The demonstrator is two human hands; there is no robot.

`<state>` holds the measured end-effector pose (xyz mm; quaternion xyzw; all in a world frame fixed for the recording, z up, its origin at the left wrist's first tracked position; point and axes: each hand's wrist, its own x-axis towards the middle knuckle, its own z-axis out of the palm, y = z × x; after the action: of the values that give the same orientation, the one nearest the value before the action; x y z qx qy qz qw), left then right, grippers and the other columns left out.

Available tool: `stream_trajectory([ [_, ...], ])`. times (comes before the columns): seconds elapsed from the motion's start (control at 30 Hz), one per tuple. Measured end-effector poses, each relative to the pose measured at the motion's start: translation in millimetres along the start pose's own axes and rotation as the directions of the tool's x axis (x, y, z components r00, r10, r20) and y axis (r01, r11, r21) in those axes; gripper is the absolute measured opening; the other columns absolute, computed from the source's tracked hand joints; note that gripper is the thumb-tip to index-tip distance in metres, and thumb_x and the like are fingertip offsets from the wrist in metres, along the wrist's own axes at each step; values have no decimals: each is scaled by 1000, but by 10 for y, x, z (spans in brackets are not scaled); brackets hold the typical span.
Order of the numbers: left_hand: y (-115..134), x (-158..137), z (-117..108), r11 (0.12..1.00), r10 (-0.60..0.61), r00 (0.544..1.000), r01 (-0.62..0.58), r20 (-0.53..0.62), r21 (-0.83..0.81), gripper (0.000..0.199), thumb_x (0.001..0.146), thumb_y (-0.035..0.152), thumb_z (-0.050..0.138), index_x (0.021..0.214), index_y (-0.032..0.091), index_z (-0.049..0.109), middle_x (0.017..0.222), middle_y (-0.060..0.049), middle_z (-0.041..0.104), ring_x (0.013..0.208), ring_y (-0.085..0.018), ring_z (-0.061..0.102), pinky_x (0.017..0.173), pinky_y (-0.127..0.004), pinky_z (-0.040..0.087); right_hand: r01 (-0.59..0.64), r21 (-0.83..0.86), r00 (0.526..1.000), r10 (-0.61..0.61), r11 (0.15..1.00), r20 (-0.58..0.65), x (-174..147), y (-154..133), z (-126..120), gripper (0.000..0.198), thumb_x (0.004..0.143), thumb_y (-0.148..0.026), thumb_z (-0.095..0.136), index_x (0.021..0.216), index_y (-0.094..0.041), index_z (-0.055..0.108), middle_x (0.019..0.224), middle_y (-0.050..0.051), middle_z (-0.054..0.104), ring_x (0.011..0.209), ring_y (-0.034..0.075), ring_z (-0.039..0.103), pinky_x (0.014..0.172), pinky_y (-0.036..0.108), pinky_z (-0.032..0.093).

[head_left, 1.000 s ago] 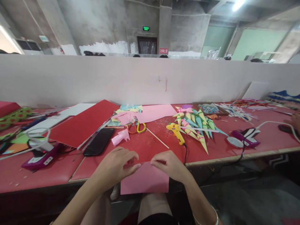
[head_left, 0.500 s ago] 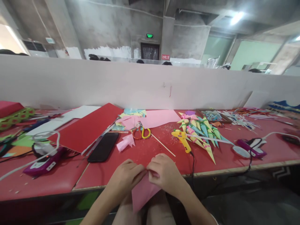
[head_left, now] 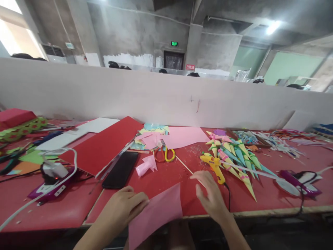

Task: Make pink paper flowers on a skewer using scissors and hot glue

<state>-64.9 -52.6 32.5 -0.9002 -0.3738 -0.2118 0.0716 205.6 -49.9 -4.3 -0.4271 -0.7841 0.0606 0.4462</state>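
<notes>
With our left hand [head_left: 125, 210] we pinched the pink sheet [head_left: 156, 217] along its left side, the thumb laid on the upper face and the fingers bent close to it; how far they reached underneath, we could not tell. The sheet slanted away to the right of that grip, one corner rising over the red table [head_left: 166, 178] and the lower part hanging past the front edge toward us. Our right hand [head_left: 212, 196] held nothing that we could see: the thumb stood well apart from the fingers, which curved above the near end of a thin stick [head_left: 185, 164], and we could not tell whether they touched it. Between that hand and the sheet lay a strip of bare table. Just beyond the right hand's fingers we had the yellow glue gun [head_left: 214, 166], with a heap of paper cones [head_left: 234, 152] behind it and its black cord [head_left: 229, 198] running down beside our wrist. Ahead of the left hand lay a rolled pink paper piece [head_left: 145, 167], and past that the scissors [head_left: 170, 155], red and yellow at the handles. Near the left hand, ahead and a little outward, rested a black phone [head_left: 121, 170].
</notes>
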Motion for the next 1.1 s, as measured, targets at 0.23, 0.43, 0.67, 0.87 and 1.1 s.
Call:
stream_trajectory([
  [0.23, 69, 159, 72, 993, 121, 988, -119, 94, -22, 41, 91, 26, 25, 64, 21, 55, 52, 4, 61, 46, -10, 52, 53, -24, 33, 102, -25, 956, -91, 994, 280, 131, -288, 171, 23, 90, -24, 38, 81, -18, 59, 72, 2, 62, 69, 14, 53, 69, 26, 38],
  [0.43, 197, 272, 193, 978, 174, 985, -171, -7, 122, 30, 87, 17, 30, 69, 19, 53, 57, 3, 62, 51, -12, 52, 61, -27, 34, 206, -134, 934, -154, 969, 323, 194, -368, 302, 39, 92, -31, 32, 67, -16, 58, 58, 3, 61, 54, 14, 50, 58, 27, 32],
  [0.67, 117, 235, 220, 941, 272, 958, -244, -93, 236, 29, 86, 15, 33, 64, 20, 51, 48, 6, 55, 42, -11, 43, 57, -26, 34, 34, 78, 915, -62, 996, 399, 289, -431, 295, 24, 89, -27, 41, 74, -18, 58, 68, 0, 64, 62, 11, 53, 63, 21, 34],
  [0.87, -298, 36, 235, 958, 95, 978, -38, -187, 284, 31, 84, 14, 33, 59, 21, 51, 48, 6, 58, 45, -10, 49, 60, -23, 38, -93, 2, 918, 84, 996, 387, 294, -235, 118, 24, 87, -26, 44, 72, -18, 60, 69, 1, 63, 65, 12, 54, 63, 23, 35],
  [1.1, -66, 162, 181, 989, 27, 993, -10, -116, 147, 25, 85, 33, 40, 92, 18, 59, 89, -6, 68, 77, -18, 61, 67, -29, 42, -115, 54, 900, 81, 992, 428, 316, -328, 156, 21, 86, -27, 47, 74, -19, 62, 72, 0, 65, 66, 12, 55, 65, 23, 36],
])
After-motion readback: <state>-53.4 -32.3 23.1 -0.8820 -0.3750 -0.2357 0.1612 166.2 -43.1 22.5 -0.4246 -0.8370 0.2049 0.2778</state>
